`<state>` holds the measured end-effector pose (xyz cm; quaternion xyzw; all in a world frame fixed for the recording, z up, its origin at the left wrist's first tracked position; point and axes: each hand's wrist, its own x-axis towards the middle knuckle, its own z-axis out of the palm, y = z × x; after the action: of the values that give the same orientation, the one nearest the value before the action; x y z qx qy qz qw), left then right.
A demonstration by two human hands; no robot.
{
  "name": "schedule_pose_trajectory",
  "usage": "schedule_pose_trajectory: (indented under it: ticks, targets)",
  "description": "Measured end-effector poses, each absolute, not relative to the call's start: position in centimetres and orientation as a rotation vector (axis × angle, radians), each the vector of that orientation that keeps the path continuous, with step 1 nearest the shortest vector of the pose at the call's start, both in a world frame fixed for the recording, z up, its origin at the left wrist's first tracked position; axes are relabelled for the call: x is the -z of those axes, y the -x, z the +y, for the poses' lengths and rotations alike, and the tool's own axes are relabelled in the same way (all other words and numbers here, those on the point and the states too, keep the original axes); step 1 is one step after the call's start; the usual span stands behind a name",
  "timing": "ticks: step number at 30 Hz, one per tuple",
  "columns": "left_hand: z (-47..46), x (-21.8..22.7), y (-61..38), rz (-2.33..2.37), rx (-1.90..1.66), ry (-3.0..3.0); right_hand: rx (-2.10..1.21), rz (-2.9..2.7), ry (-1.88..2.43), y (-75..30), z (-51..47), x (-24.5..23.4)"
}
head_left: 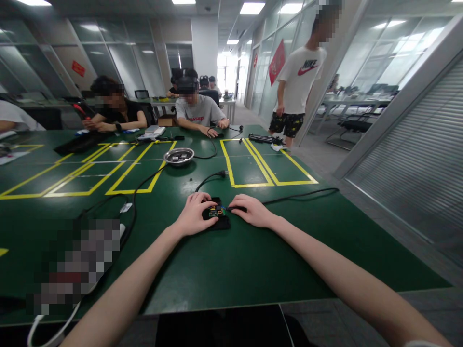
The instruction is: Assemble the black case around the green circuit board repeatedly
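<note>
A black case [223, 223] lies on the green table, with a small circuit board [218, 211] showing inside it. My left hand [194, 215] grips the case from its left side, thumb at the near edge and fingers over the far part. From the right, my right hand [250, 209] pinches the end of a black cable [289, 198] close to the board's right edge. Whether the cable's tip touches the board is too small to tell. Beyond the case, a black plug [221, 174] on a cord rests on the table.
A metal bowl [179, 156] with small parts stands further back. Yellow tape [253, 184] marks rectangles on the table [260, 274]. A blurred-out object [77, 265] and cords lie at the left. Several people sit opposite; one person [300, 72] stands at the back right.
</note>
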<state>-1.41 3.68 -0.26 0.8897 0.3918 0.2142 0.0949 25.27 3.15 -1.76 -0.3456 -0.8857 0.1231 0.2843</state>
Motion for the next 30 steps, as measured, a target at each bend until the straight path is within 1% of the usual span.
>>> schedule_pose_trajectory:
  ticks: [7,21,30]
  targets:
    - [4.4,0.7,1.8,1.051,-0.611,-2.586,-0.251,-2.416,1.006,-25.3,3.6,2.4]
    - [5.3,1.0,1.8,1.061,-0.569,-2.605,-0.042,-2.516,1.037,-24.6,3.9,2.3]
    - [5.7,-0.3,3.5,1.036,-0.804,-2.548,-0.064,-2.464,1.001,-24.9,3.7,2.4]
